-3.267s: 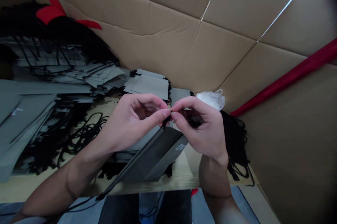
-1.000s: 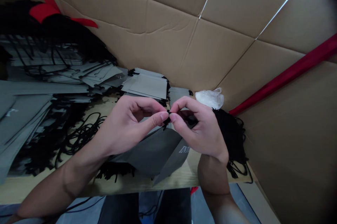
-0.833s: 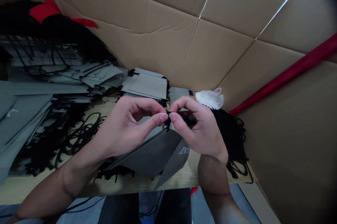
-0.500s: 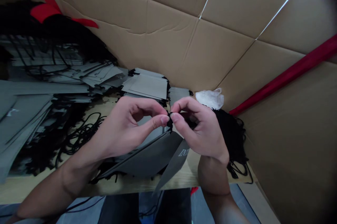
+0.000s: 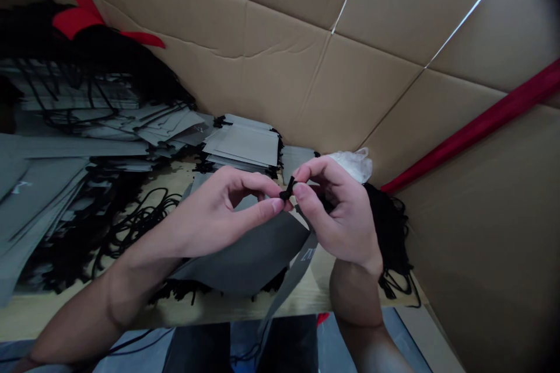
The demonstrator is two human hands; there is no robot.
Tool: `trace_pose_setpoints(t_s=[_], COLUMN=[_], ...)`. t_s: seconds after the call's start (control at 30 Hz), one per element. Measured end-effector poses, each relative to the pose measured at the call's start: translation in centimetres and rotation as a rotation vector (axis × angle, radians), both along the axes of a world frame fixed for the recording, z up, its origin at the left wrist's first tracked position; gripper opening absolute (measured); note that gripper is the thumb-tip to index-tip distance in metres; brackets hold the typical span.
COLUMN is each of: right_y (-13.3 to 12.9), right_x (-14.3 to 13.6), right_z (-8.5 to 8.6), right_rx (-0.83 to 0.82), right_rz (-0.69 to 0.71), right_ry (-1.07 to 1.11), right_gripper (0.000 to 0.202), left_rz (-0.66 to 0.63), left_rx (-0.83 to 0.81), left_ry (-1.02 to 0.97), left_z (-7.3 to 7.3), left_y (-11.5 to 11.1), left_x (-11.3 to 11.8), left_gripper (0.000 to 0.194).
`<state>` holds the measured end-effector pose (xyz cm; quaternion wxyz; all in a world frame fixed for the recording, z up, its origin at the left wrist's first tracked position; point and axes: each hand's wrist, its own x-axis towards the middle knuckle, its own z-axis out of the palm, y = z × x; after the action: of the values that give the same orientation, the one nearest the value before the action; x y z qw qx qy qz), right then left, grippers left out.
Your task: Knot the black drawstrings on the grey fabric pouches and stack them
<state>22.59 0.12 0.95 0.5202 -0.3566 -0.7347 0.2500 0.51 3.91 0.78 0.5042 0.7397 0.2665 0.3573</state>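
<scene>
A short length of black cord [image 5: 287,191], with what looks like a knot in it, is held between my two hands. My left hand [image 5: 234,206] pinches it from the left with thumb and forefinger. From the other side, the thumb and forefinger of my right hand [image 5: 339,212] grip the cord's upper end. Below hangs a grey paper piece [image 5: 251,262], like a flat paper bag, its panels spread apart and white lettering partly visible on the right one. My hands cover where the cord joins it.
Grey pieces with black cords [image 5: 44,192] are heaped at left, beside loose black cord [image 5: 135,218]. A neat grey stack [image 5: 245,142] stands behind my hands. A clear plastic bag [image 5: 356,164] and a black cord bundle [image 5: 389,239] lie right. Cardboard walls [image 5: 280,40] enclose the wooden table [image 5: 301,301].
My right hand has shifted slightly right and up, drawing the cord end away from my left fingers. The cord now slants between them, and the grey panels have swung slightly.
</scene>
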Motion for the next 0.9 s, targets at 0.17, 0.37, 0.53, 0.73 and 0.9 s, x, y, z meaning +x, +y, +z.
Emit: trace_pose_setpoints(t_s=[0.17,0.37,0.53,0.73,0.9], right_y=[0.2,1.3,1.2,1.5,1.7], right_x=[0.9,1.5,1.4,1.3,0.9], right_z=[0.1,0.0,-0.2,-0.5,-0.7], right_rx=[-0.026,0.057,-0.078,-0.112,-0.098], right_rz=[0.06,0.242,0.296,0.421,0.352], right_ry=[-0.073,-0.104,-0.104,0.017,0.035], right_gripper=[0.051,0.02,0.028,0.031,0.03], left_rz=[0.046,-0.01,-0.058,-0.159,-0.133], left_rx=[0.145,0.11,0.157,0.103,0.054], left_ry=[-0.002,0.008,0.016,-0.026,-0.066], left_z=[-0.4,-0.2,0.1,0.4,0.8], left_y=[-0.3,-0.2,-0.5,-1.0,-1.2], left_x=[-0.2,-0.2,-0.3,-0.8,-0.7], left_gripper=[0.013,0.01,0.014,0.016,0.015])
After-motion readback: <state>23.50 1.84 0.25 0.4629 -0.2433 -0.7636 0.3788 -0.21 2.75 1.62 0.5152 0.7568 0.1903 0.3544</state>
